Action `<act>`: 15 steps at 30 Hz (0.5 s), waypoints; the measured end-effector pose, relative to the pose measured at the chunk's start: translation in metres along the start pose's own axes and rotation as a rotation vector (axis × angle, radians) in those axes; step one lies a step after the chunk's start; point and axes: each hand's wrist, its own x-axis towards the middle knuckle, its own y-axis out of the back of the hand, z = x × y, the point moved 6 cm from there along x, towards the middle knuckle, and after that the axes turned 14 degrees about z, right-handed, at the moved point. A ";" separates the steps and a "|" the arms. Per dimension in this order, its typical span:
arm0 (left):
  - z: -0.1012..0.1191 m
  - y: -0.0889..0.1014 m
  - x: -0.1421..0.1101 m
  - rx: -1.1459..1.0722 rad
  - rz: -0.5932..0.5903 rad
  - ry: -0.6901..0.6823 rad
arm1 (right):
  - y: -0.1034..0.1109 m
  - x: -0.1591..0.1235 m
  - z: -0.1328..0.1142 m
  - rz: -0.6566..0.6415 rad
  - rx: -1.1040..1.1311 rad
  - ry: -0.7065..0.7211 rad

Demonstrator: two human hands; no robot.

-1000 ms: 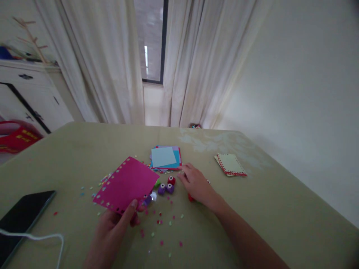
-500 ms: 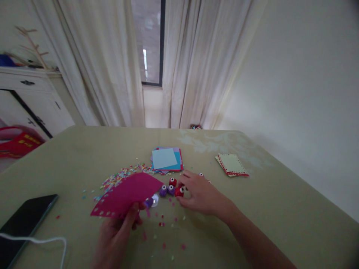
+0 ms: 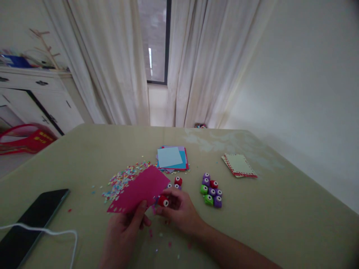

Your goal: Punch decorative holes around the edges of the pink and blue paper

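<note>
My left hand (image 3: 127,226) pinches the lower edge of a magenta paper sheet (image 3: 143,186), tilted above the table, with a row of punched holes along its left edge. Between the fingers and thumb of my right hand (image 3: 183,213) is a small red craft punch (image 3: 162,201), close to the sheet's right edge. Whether the two touch I cannot tell. Just behind that hand stand a red punch (image 3: 178,181) and purple ones, partly hidden. Several more purple, green and red punches (image 3: 212,191) are clustered to its right.
Colourful paper confetti (image 3: 125,179) is spread left of the sheet. A stack of coloured paper (image 3: 169,157) lies beyond it, and cream cards with punched red borders (image 3: 240,165) are at the right. A phone (image 3: 33,220) and white cable (image 3: 50,231) occupy the near left.
My right hand has come left from the punch group, bringing a red punch to the magenta sheet. The cluster of punches on the right is now uncovered. The view has shifted slightly left.
</note>
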 end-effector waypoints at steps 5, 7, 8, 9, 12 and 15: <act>-0.007 -0.005 -0.002 -0.020 -0.027 0.020 | 0.000 0.003 -0.007 -0.041 0.113 -0.031; -0.008 -0.005 -0.002 -0.005 -0.026 0.020 | 0.001 0.003 -0.007 -0.036 0.118 -0.066; -0.009 -0.005 -0.002 0.001 -0.022 0.020 | 0.002 0.003 -0.006 -0.032 0.119 -0.081; -0.009 -0.004 -0.002 0.004 -0.014 0.020 | 0.003 0.003 -0.006 -0.027 0.121 -0.090; -0.008 -0.001 -0.002 -0.010 0.001 0.012 | 0.004 0.003 -0.004 -0.018 0.134 -0.111; -0.003 -0.001 -0.004 -0.016 0.002 0.006 | 0.002 0.003 -0.002 -0.026 0.152 -0.141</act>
